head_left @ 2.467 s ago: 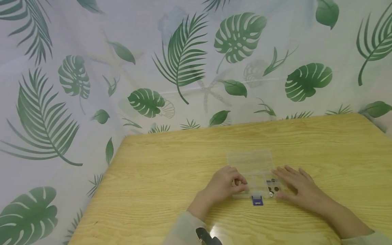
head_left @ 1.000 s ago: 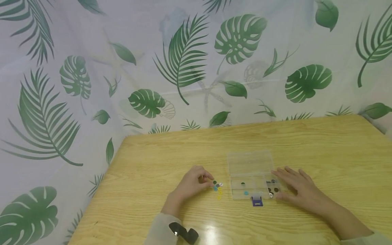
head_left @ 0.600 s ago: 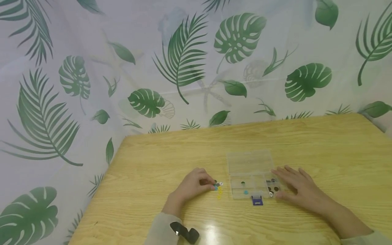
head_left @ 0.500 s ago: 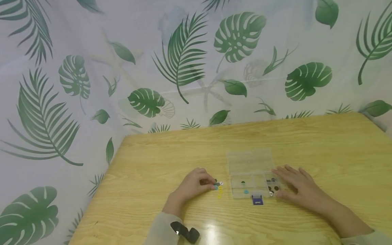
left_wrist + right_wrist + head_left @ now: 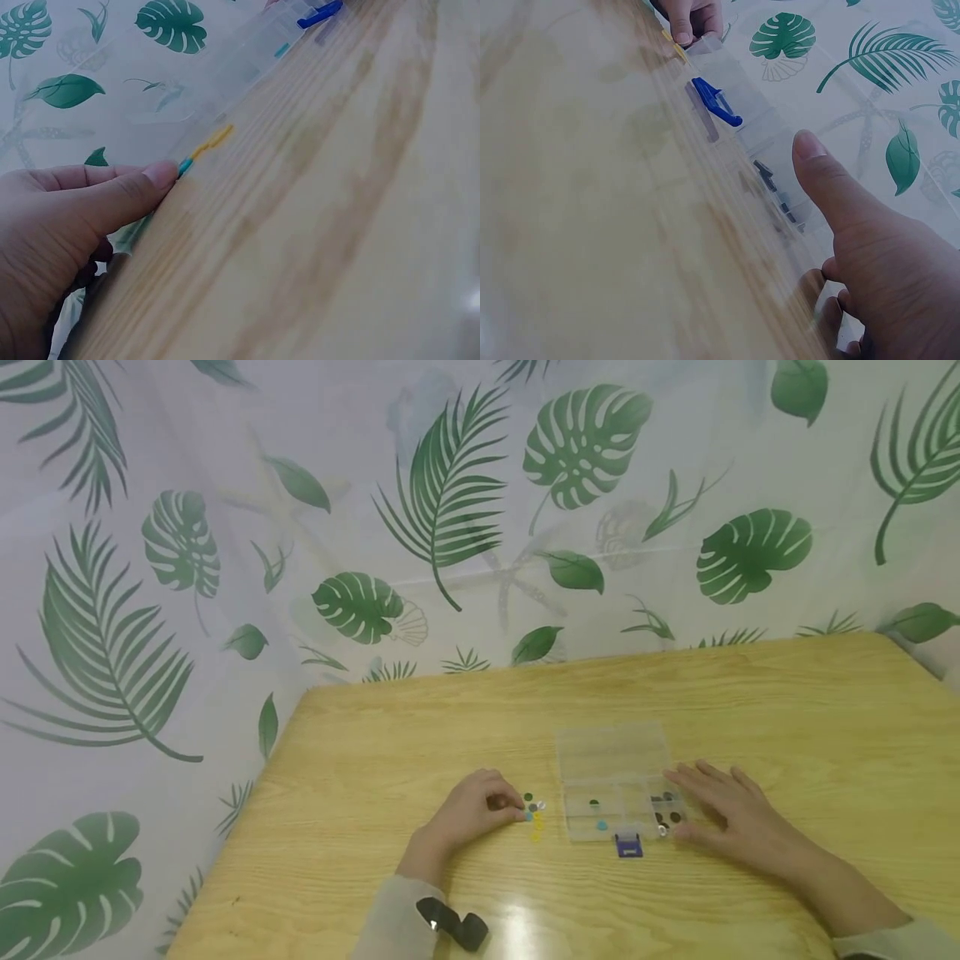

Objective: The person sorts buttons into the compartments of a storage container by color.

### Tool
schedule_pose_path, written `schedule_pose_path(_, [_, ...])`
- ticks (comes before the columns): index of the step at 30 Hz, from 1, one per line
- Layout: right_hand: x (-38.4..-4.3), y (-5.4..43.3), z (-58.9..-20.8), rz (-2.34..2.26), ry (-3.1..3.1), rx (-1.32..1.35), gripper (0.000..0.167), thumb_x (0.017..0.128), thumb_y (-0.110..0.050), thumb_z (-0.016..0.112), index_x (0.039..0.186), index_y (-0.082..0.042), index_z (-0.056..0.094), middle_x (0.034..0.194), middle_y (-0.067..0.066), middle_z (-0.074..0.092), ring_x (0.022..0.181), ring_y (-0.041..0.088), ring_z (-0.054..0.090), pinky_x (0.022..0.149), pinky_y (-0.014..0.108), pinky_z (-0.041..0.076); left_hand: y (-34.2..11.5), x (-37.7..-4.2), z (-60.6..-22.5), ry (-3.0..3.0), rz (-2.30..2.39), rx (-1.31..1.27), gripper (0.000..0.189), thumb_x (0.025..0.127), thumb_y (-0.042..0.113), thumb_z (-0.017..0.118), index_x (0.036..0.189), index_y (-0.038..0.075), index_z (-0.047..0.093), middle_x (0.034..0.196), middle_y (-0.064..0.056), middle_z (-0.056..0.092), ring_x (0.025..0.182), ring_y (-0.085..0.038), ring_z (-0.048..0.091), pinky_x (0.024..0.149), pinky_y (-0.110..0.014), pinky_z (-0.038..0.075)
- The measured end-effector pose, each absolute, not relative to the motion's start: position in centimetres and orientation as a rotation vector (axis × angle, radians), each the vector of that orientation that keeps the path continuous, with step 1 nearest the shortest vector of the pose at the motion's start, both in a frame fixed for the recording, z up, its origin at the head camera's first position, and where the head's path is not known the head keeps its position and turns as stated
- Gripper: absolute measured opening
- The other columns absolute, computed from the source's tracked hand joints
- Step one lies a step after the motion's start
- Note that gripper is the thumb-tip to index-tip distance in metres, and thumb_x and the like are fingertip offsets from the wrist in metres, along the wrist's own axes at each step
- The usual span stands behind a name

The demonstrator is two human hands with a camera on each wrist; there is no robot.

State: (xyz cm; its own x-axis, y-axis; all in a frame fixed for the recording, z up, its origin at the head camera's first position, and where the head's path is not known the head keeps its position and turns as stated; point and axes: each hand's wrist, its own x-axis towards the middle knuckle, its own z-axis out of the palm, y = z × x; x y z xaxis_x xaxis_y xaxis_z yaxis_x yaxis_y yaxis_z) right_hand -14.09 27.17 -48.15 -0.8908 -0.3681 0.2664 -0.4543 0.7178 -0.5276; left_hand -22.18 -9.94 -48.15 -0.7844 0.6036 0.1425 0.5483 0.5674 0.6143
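We locate the blue piece at the fingertips of the left hand, left of the clear box; we cannot tell whether they grip it. The right hand, farther off, rests beside the box, fingers extended.

Our left hand and right hand are bare. We wear pale off-white sleeves; a black, two-lobed unit with a small bright spot sits on the left sleeve.
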Motion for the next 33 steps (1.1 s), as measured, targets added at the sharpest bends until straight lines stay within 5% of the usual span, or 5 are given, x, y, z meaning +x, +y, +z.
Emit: schedule_pose_path(33, [-14.1, 27.1, -48.2, 0.920, -2.783, 0.661, 0.067, 0.086, -0.032, 0.067, 0.145, -0.017, 0.038, 0.143, 0.024, 0.039, 0.132, 0.051, 0.027, 0.113, 0.053, -0.008, -9.6, -22.1, -47.0, 2.657, 0.930, 0.843, 0.013, 0.082, 0.033, 0.073, 0.083, 0.020, 0.069, 0.073, 0.010, 0.052, 0.068, -0.005, 0.044, 0.061, -0.019, 0.040])
